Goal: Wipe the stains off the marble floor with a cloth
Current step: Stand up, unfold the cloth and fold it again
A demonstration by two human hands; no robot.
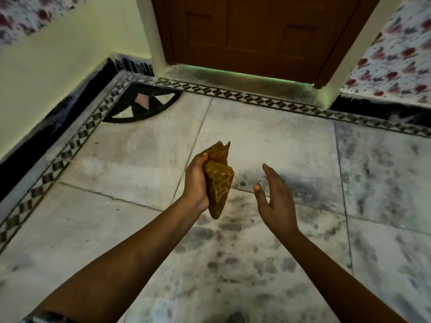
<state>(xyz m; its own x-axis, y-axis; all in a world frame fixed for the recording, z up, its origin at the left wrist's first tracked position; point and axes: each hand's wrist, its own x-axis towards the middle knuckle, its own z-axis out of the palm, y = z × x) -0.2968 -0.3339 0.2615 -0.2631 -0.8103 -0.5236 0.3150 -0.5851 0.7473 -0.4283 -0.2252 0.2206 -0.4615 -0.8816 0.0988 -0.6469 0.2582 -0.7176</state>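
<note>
Hanging bunched in mid-air, the cloth point(218, 183) sits above the marble floor point(144, 155), well clear of it, with a loose corner sticking up past the thumb and a folded tail drooping below the palm. My worry is that a wad this crumpled would meet the floor with only a small patch, smearing the dark stains point(233, 259) rather than lifting them; the dangling tail could also drag grime onto the paler slabs to the left. The left hand point(197, 183) grips the cloth firmly, fingers curled round its middle. The right hand point(274, 198) holds nothing: it is spread wide, fingers straight, palm turned toward the cloth, near it but apart. Beyond lie the patterned border point(70, 145) and a wooden door point(256, 31).
</note>
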